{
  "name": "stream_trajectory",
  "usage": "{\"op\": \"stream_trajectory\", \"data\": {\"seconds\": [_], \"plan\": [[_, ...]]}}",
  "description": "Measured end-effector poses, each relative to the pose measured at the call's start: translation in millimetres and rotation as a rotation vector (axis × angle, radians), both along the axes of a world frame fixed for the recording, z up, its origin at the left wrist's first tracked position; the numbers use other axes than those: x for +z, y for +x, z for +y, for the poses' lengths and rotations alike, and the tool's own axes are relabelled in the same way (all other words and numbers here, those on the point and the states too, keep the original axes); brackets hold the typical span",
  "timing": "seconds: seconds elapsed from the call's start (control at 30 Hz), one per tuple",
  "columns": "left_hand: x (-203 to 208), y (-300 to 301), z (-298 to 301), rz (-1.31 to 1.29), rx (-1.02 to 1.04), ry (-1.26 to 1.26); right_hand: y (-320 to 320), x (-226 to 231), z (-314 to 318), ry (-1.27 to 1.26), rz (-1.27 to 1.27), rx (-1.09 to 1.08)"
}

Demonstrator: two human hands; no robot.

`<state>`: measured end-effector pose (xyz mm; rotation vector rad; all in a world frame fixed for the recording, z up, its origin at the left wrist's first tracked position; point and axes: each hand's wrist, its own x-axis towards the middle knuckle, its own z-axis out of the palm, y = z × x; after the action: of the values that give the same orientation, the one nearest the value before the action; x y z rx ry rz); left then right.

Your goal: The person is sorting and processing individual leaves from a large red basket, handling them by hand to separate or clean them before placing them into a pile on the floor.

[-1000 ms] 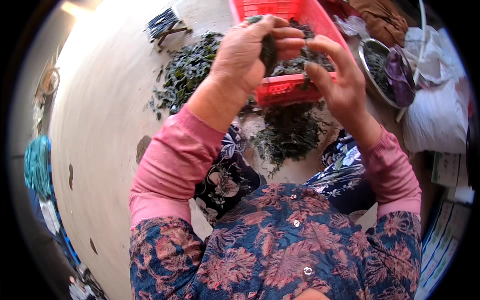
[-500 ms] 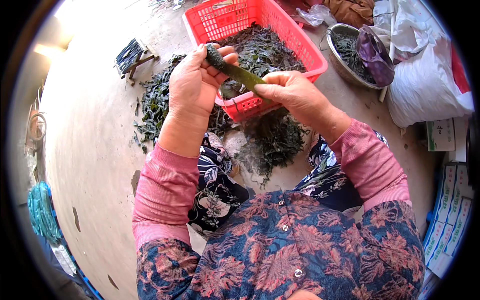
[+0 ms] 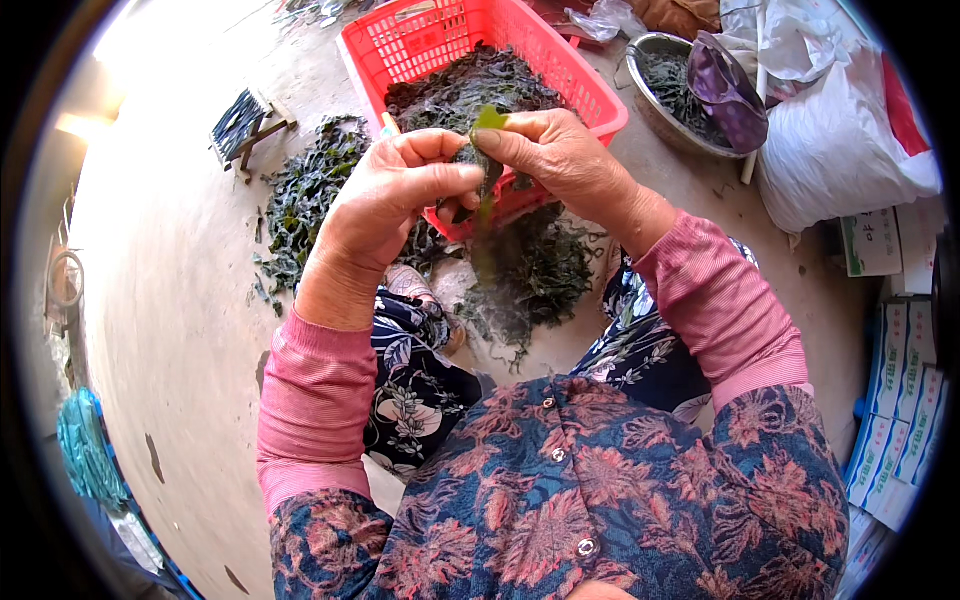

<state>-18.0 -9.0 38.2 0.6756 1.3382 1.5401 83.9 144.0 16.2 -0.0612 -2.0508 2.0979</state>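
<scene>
A strip of dark green seaweed (image 3: pixel 488 172) is bunched between my two hands, its lighter green end sticking up by my right fingertips. My left hand (image 3: pixel 400 190) is closed on its dark part, thumb pointing right. My right hand (image 3: pixel 560 160) pinches the piece between thumb and forefinger. A smeared green strip hangs below them. Both hands are over the near edge of a red plastic basket (image 3: pixel 585 85), which holds a heap of dark seaweed (image 3: pixel 480 85). More loose seaweed (image 3: pixel 540 275) lies on the floor between my feet.
Left of the basket spreads a seaweed pile (image 3: pixel 310 190), with a small folding stool (image 3: pixel 248 130) beyond it. At right stand a metal basin (image 3: pixel 665 105) with seaweed and a purple cloth, a white sack (image 3: pixel 840 170) and stacked boxes (image 3: pixel 900 400). Teal netting (image 3: pixel 90 445) lies far left.
The seaweed strip was stretched out between my hands; now it is gathered up. My left hand has turned from palm-up and closed round it, and my right hand has moved up beside it.
</scene>
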Motion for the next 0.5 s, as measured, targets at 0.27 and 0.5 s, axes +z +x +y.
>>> {"op": "stream_trajectory", "data": {"seconds": [0.27, 0.5], "plan": [[-15, 5, 1, 0.572, 0.28, 0.058, 5, -2, -9, -0.145, -0.062, 0.123], [-15, 5, -11, 0.17, 0.305, -0.096, 0, -9, -15, 0.031, -0.044, 0.085]]}}
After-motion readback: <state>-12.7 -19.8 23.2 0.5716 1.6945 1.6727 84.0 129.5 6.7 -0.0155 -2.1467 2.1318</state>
